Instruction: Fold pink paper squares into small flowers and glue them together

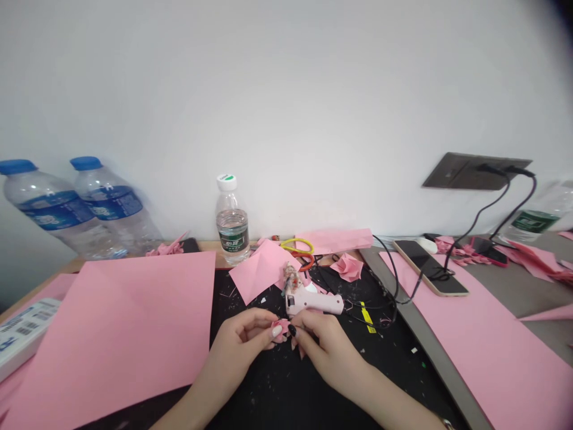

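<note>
A small folded pink paper piece (280, 329) is held over the black mat (277, 388). My left hand (244, 340) pinches it from the left between thumb and fingers. From the right, my right hand (320, 343) grips its edge with thumb and forefinger, the other fingers curled beneath. Just behind the hands lies a pale pink glue gun (316, 301) with a crusted nozzle end. Beyond it are a square pink sheet (259, 269), scissors with yellow and orange handles (301, 243) and a folded pink paper flower (348, 267).
Large pink sheets (147, 322) cover the left side, beside a white box (27, 334). A water bottle (233, 224) stands by the wall; two blue-capped bottles (111, 206) lean at left. On the right lie a phone (430, 269) and black cables (396, 275).
</note>
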The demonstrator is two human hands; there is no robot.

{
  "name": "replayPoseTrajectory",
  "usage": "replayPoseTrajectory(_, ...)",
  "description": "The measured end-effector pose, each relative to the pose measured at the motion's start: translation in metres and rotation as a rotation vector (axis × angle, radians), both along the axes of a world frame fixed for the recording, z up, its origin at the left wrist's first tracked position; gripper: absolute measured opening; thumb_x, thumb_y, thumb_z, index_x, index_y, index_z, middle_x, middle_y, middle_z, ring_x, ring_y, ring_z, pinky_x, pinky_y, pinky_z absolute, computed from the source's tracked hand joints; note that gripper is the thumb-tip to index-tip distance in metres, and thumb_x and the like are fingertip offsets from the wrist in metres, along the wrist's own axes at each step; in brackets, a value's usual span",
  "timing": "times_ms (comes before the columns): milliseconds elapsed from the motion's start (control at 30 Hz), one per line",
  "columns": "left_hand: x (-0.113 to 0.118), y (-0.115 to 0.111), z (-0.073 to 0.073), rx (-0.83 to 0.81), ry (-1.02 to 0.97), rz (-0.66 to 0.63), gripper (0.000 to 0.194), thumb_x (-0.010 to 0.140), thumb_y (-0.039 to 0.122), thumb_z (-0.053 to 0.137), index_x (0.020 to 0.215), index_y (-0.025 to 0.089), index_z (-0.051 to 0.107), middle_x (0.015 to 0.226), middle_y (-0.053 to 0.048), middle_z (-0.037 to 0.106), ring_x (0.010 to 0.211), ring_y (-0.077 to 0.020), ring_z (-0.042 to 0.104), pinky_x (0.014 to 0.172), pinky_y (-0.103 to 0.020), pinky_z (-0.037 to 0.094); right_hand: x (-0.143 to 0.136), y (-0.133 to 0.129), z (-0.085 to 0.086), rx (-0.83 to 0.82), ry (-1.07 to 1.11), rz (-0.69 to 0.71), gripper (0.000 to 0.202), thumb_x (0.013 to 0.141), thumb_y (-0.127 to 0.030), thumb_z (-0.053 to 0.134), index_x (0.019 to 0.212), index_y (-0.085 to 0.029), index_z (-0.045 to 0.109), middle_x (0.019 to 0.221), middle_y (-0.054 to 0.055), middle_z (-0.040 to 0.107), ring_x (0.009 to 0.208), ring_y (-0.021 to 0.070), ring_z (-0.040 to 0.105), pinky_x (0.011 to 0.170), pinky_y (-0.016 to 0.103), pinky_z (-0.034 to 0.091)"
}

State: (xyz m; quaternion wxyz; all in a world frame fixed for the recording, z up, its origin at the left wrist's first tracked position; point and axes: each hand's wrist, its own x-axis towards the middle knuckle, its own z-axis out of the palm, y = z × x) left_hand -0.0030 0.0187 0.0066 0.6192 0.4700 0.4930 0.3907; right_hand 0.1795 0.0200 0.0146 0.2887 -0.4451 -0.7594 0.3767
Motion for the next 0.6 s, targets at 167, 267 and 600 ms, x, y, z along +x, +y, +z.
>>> replayPoseTrajectory(167, 0.0004, 0.0006, -0.0002, -0.021, -0.025, -0.011, 0.018, 0.070, 0.032, 0.071, 0.081, 0.017, 0.068, 0.078, -0.002, 0.073, 0.076, -0.0180, 0.068, 0.069, -0.026, 0.053, 0.0001, -0.0009, 0.0039, 0.039, -0.039, 0.008, 0.023, 0.087, -0.010, 0.043, 0.072, -0.018, 0.059, 0.060, -0.002, 0.055, 0.055, 0.0118, 0.053, 0.054, 0.021, 0.038)
replayPoseTrajectory(267, 0.0004, 0.0004, -0.0005, -0.030, -0.030, -0.020, 0.018, 0.071, 0.031, 0.071, 0.081, 0.017, 0.068, 0.077, -0.003, 0.073, 0.077, -0.0181, 0.068, 0.069, -0.025, 0.052, 0.0001, -0.0017, 0.0040, 0.044, -0.045, 0.007, 0.023, 0.087, -0.010, 0.043, 0.072, -0.017, 0.058, 0.060, -0.002, 0.054, 0.055, 0.0115, 0.052, 0.054, 0.021, 0.037)
replayPoseTrajectory(600, 0.0009, 0.0002, -0.0014, -0.025, -0.029, -0.040, 0.015, 0.072, 0.029, 0.071, 0.080, 0.017, 0.067, 0.075, -0.002, 0.073, 0.075, -0.0167, 0.068, 0.068, -0.023, 0.051, 0.0006, -0.0028, 0.0048, 0.046, -0.072, 0.014, 0.022, 0.088, -0.010, 0.042, 0.071, -0.017, 0.056, 0.059, -0.002, 0.053, 0.055, 0.0114, 0.050, 0.055, 0.022, 0.035)
